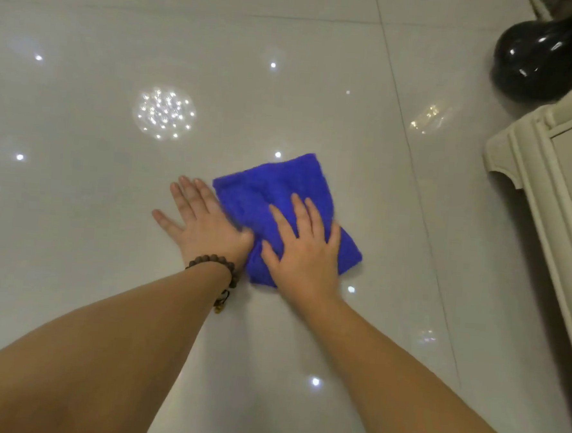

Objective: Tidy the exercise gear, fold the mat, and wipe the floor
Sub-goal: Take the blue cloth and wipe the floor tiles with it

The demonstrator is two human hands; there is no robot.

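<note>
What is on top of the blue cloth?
The right hand lies flat on the blue cloth, fingers spread. The left hand rests mostly on the floor beside it. The floor beneath the cloth is hidden.

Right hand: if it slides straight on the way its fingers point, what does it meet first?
Probably nothing: the right hand lies flat on the blue cloth, and beyond the cloth's far edge only bare floor shows.
</note>
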